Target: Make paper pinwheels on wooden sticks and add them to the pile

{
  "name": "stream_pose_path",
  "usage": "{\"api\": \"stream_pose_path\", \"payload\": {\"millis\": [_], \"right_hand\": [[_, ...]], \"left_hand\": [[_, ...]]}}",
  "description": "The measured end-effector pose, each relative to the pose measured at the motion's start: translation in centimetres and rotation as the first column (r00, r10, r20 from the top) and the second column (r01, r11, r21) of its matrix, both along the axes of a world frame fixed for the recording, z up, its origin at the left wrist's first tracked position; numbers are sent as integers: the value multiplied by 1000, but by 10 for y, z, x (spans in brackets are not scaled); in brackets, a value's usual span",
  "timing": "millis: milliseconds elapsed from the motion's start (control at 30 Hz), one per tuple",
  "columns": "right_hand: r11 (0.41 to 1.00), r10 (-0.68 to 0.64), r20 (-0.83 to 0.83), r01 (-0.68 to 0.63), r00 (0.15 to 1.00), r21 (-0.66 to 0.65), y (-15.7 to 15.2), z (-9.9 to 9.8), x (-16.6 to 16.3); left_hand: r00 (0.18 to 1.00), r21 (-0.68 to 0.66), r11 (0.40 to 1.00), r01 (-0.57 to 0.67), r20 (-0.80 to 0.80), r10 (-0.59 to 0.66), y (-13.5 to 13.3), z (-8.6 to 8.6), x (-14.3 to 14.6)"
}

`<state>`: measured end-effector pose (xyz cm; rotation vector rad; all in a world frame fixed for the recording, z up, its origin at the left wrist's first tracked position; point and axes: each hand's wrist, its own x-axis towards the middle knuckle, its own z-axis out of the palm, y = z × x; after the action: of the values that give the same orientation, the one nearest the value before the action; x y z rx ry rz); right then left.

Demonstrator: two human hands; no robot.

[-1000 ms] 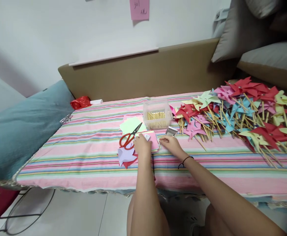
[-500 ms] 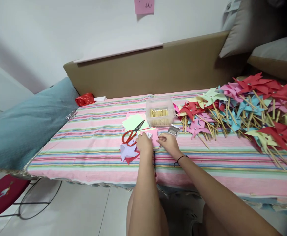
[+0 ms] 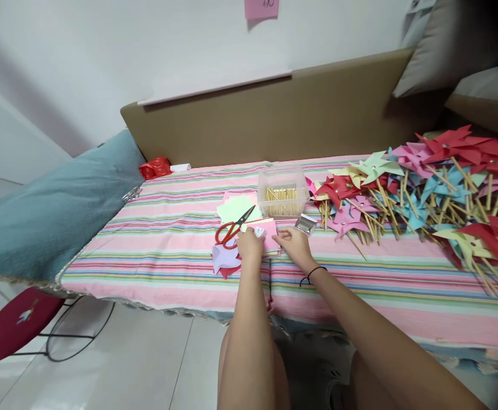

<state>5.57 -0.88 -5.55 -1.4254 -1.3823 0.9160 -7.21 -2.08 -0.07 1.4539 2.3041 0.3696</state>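
Observation:
A stack of square coloured paper (image 3: pixel 270 234), pink on top, lies on the striped cloth. My left hand (image 3: pixel 251 245) grips its left side, beside a small white piece (image 3: pixel 259 232) with faint marks. At the stack's right edge, my right hand (image 3: pixel 293 244) has its thumb and fingers closed on the pink sheet. Scissors with red handles (image 3: pixel 227 234) lie left of my left hand, partly over pale green sheets (image 3: pixel 234 209). Cut purple paper (image 3: pixel 225 258) rests below them on red paper. A small clear packet (image 3: pixel 305 224) sits beyond my right hand.
A clear plastic box (image 3: pixel 283 193) of wooden sticks stands behind the stack. Finished paper pinwheels (image 3: pixel 411 193) on sticks are heaped at the right. A red plastic bag (image 3: pixel 155 168) and a white roll (image 3: pixel 180 167) lie at the far left. A red stool (image 3: pixel 18 324) stands on the floor.
The view has shifted slightly, so the scene sits a little to the right. Both hands stay at the paper stack, with the right fingers moved slightly at its edge.

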Motion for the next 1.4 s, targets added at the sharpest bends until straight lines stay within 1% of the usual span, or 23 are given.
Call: {"api": "stream_pose_path", "payload": {"millis": [200,400,500,633,800,933,1033,1067,1133,1167,1200,1233,1267,1300,1333,1367,1400], "right_hand": [[998,-45,-26,44,999,-54,0,-3,-2],[993,-104,-62,100,993,-67,1,7,10],[988,-146,-99,141,984,-57,4,17,23],[977,-212,-185,215,960,-9,5,36,50],[960,-256,-330,279,909,25,-8,62,80],[962,-235,-472,274,850,15,-23,77,91],[974,-148,-473,212,869,85,-28,84,96],[973,-109,-455,189,884,133,-29,86,97],[958,-17,-376,123,926,260,-30,89,100],[939,23,-313,87,950,333,-31,90,102],[914,51,-233,49,971,404,-32,92,105],[886,66,-145,9,987,463,-34,93,107],[861,68,-58,-29,996,507,-35,94,110],[843,59,19,-60,998,535,-36,94,113],[831,45,81,-82,996,551,-37,94,115],[825,35,130,-102,991,555,-37,94,118],[823,30,166,-118,986,555,-36,94,120]], "left_hand": [[1000,0,1000,-12,29,12,1,1,1],[998,16,1000,-4,58,3,0,3,-3],[996,31,999,15,89,-18,0,2,-5],[994,39,999,15,107,-19,0,1,-6],[995,38,999,-1,104,-3,-3,2,-2],[991,75,997,-32,131,22,-7,13,4],[978,172,984,-43,210,5,-8,28,15],[961,226,974,-21,273,-42,-9,33,21],[893,287,957,35,422,-159,-12,41,34],[822,282,956,79,525,-223,-14,43,41],[595,229,970,84,769,-233,-17,45,48],[355,160,983,90,917,-182,-20,45,54],[179,119,989,87,975,-133,-22,46,59],[62,92,994,59,993,-96,-25,46,63],[-25,58,997,55,998,-56,-27,47,65],[-79,55,997,45,996,-51,-29,47,67],[-104,69,997,42,993,-64,-30,49,67]]}}
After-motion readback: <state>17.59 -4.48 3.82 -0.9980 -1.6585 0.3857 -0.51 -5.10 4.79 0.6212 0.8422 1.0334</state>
